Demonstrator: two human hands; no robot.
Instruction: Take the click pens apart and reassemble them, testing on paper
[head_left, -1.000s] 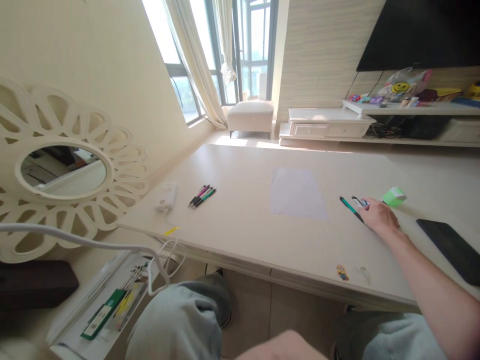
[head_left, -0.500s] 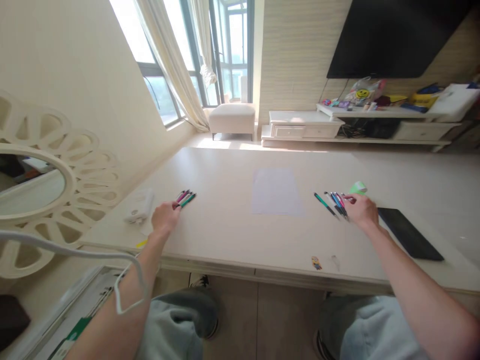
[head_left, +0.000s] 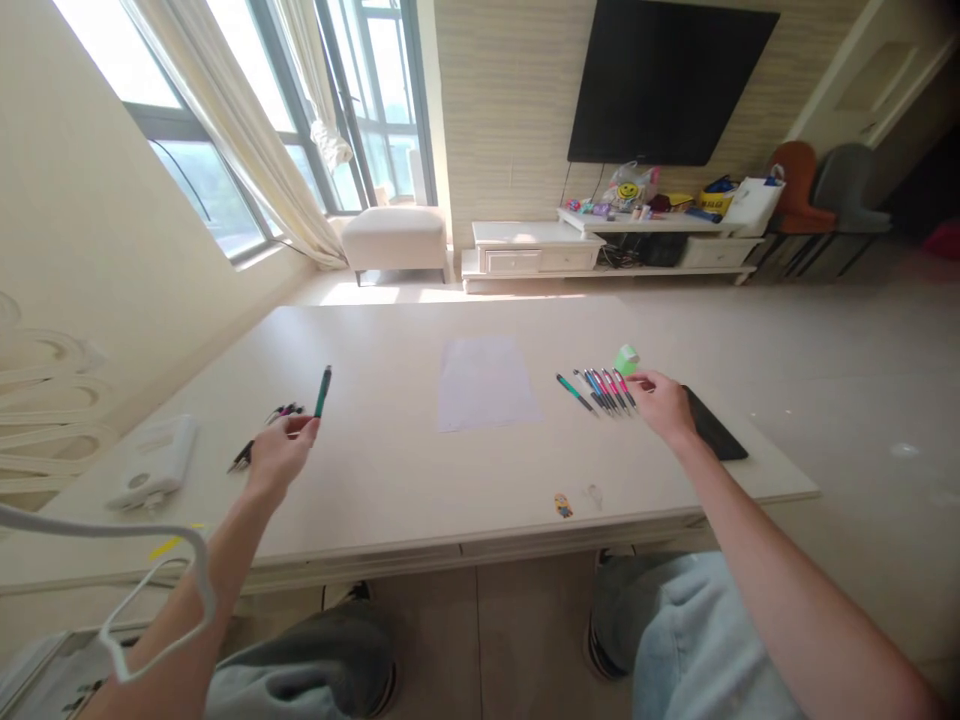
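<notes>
My left hand (head_left: 281,455) is closed on a green pen (head_left: 322,392), held up at a slant above the left part of the table. Other pens (head_left: 289,410) lie behind and beside that hand, partly hidden by it. On the right, my right hand (head_left: 661,407) has its fingertips beside the rightmost pink pen (head_left: 622,391) of a slanted row; its fingers are slightly apart. Blue, white and pink pens (head_left: 598,390) make up this row, with a green pen (head_left: 576,394) at its left end, a little apart.
A white sheet of paper (head_left: 486,385) lies mid-table. A green-and-white item (head_left: 626,360) and a black flat tablet-like slab (head_left: 716,425) are near my right hand. A small cartoon sticker (head_left: 562,505) lies near the front edge; a white power strip (head_left: 157,460) sits left.
My left hand has raised a green pen away from the other pens. The right-hand pens now lie in a more even row. The view has turned to the right.
</notes>
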